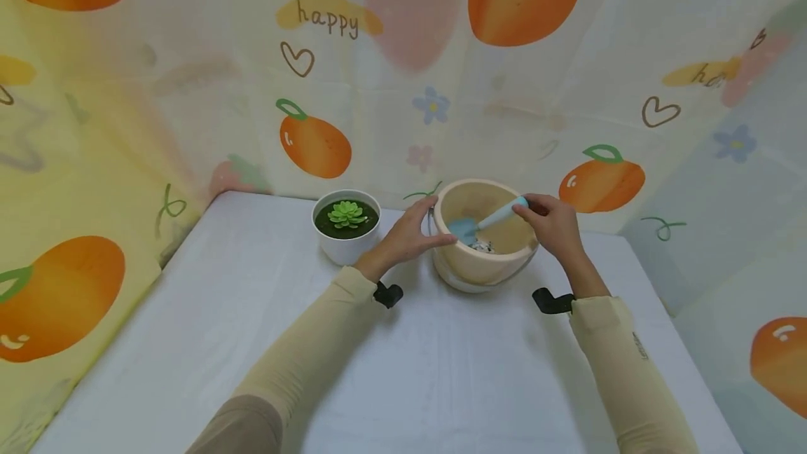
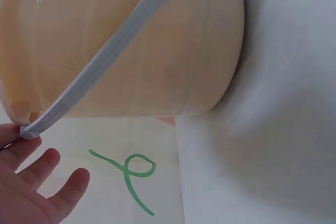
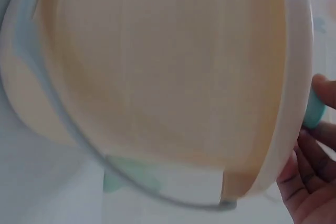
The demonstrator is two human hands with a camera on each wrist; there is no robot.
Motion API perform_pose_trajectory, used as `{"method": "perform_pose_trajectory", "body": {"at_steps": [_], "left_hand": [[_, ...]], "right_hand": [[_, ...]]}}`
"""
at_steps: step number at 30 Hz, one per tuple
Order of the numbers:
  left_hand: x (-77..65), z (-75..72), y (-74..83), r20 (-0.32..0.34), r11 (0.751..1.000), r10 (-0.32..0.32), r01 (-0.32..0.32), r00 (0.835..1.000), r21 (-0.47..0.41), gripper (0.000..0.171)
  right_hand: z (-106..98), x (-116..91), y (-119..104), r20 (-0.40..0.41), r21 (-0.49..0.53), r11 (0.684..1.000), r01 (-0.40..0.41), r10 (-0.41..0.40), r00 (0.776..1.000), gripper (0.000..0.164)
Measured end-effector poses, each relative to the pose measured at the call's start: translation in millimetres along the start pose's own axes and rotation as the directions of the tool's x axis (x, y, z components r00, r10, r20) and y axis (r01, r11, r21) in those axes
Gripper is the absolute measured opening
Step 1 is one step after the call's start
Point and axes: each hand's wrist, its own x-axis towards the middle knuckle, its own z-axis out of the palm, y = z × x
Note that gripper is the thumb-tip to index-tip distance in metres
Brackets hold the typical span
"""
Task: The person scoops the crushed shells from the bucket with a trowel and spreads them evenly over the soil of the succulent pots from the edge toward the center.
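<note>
A cream bucket with a grey handle stands upright towards the back of the table. My left hand rests on its left side, fingers spread, the thumb reaching to the front of the rim. In the left wrist view, fingertips touch the bucket by the handle's hinge. My right hand pinches the handle end of a small light-blue shovel over the right rim. The shovel slants down into the bucket, its blade beside small white and dark bits. The right wrist view shows only the shovel's handle end.
Left of the bucket stands a white pot holding a green succulent in dark soil. A white cloth covers the table. Fruit-printed cloth hangs right behind the table and at both sides.
</note>
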Motion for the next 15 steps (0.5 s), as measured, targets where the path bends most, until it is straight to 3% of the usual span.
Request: {"method": "perform_pose_trajectory", "body": {"at_steps": [3, 8, 12, 15], "left_hand": [[1.1, 1.0, 0.3, 0.035, 1.0, -0.012, 0.013, 0.999, -0.013, 0.094], [-1.6, 0.0, 1.1, 0.04, 0.999, -0.034, 0.035, 0.999, -0.024, 0.094], [-2.1, -1.3, 2.3, 0.034, 0.999, -0.029, 0.03, 0.999, -0.019, 0.094], [-1.1, -1.3, 2.1, 0.035, 0.999, -0.025, 0.025, 0.999, -0.021, 0.094]], "right_hand": [[5.0, 6.1, -6.1, 0.023, 0.108, 0.989, -0.101, 0.099, 0.995, 0.043], [17.5, 16.7, -18.8, 0.042, 0.251, 0.938, -0.238, 0.236, 0.971, 0.042], [26.5, 23.5, -26.2, 0.008, 0.264, 0.914, -0.309, 0.318, 0.948, 0.041], [31.2, 28.0, -30.1, -0.026, 0.219, 0.92, -0.326, 0.339, 0.94, 0.04]]}}
